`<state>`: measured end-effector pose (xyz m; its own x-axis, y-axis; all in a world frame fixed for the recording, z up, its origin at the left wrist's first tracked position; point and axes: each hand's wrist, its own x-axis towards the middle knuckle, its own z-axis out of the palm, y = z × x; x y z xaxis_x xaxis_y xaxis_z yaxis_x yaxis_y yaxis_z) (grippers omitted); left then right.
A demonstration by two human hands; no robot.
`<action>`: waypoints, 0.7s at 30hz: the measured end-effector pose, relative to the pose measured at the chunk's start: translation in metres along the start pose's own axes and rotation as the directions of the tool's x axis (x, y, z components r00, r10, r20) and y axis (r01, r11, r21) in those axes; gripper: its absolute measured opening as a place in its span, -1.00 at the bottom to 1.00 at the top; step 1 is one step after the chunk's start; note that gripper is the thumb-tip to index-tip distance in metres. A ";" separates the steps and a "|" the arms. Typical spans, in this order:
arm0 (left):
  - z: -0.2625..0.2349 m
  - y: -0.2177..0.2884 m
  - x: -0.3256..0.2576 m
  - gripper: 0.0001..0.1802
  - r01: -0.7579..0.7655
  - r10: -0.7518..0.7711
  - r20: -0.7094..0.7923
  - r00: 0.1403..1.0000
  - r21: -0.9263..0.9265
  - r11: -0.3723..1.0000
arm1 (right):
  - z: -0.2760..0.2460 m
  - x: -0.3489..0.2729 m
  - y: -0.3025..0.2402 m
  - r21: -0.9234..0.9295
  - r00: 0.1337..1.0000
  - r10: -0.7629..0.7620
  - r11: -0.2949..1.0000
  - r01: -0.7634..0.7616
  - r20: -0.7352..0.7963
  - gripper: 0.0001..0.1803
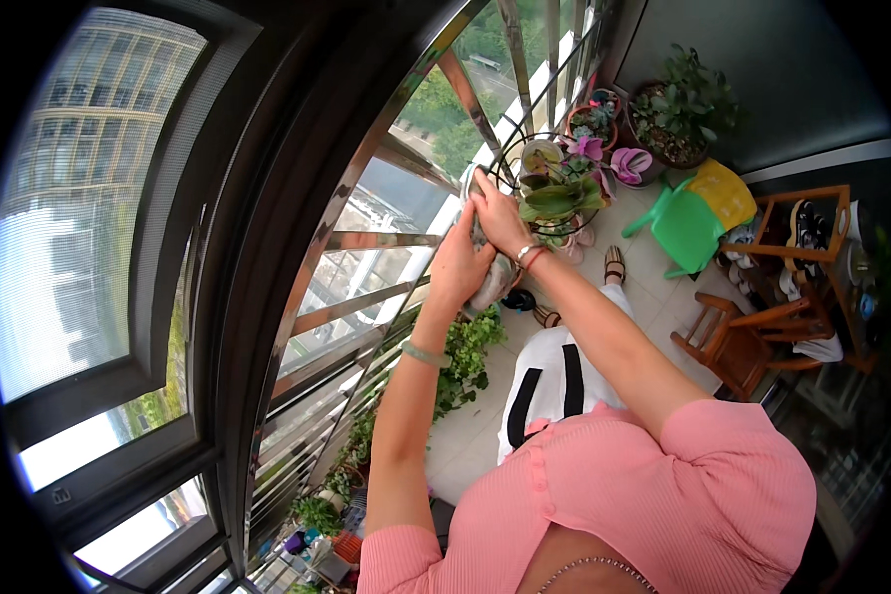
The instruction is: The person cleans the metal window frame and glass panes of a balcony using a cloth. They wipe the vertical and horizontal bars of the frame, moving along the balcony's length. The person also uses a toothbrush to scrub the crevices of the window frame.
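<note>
Both my hands are close together at the metal window railing (pixel 406 241), gripping what looks like a crumpled grey cloth (pixel 495 281). Part of it hangs below my fingers, and a pale end shows above them. My left hand (pixel 457 265), with a green bangle on its forearm, closes around the cloth from the left. My right hand (pixel 502 220), wearing a red string and a light bracelet, presses in just above it with fingers bent. The fingers partly hide the cloth, and I cannot tell whether it wraps around a bar.
Potted flowers (pixel 562 198) in a black wire ring stand close to my right hand. Beyond are a leafy potted plant (pixel 678 114), a green plastic chair (pixel 680 230), a wooden stool (pixel 738 351) and a shoe rack (pixel 812 252). Dark window frames (pixel 257 228) rise on the left; green plants (pixel 470 356) grow below.
</note>
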<state>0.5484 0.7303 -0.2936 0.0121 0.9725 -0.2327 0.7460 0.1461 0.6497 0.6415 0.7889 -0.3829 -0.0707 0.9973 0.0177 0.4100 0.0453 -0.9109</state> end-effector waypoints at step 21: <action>0.015 -0.018 -0.020 -0.42 0.067 -0.210 -0.380 0.901 -0.356 0.932 | 0.005 0.010 -0.048 0.378 0.993 -0.069 0.920 0.100 -0.095 -0.67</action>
<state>0.5442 0.7054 -0.3112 -0.3983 0.9145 -0.0710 0.4589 0.2657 0.8478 0.6164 0.7960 -0.3412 -0.0119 0.9928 0.1194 0.0263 0.1197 -0.9925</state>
